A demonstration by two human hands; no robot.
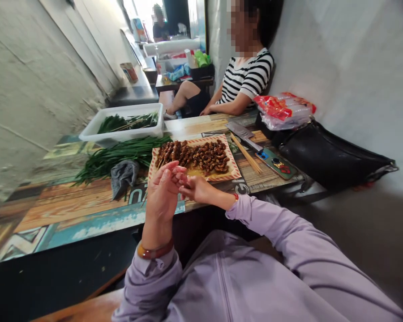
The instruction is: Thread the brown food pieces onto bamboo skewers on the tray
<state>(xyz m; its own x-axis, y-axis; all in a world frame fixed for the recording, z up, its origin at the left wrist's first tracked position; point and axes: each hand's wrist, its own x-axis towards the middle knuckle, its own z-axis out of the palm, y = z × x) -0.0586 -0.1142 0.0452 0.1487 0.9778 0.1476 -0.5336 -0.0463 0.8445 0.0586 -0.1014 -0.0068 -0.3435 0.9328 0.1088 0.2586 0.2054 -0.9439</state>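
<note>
My left hand [164, 190] is raised over the near edge of the table, its fingers curled together. My right hand [199, 189] meets it from the right, thumb and fingers pinched. What lies between the fingertips is too small and hidden to make out. Just beyond both hands is a paper-lined tray with a red-striped rim [234, 162]. Loose dark, sauced meat pieces [212, 157] fill its right side. Threaded meat skewers [174, 152] are heaped on its left, their thin sticks pointing toward me.
Left of the tray lie long green chives [121, 154] and a grey cloth [124, 176]. A white bin [87, 133] holds more greens. To the right are bare skewers [246, 154], a cleaver [242, 131], a phone [276, 163] and a black bag [336, 156]. A person [245, 78] sits beyond the table.
</note>
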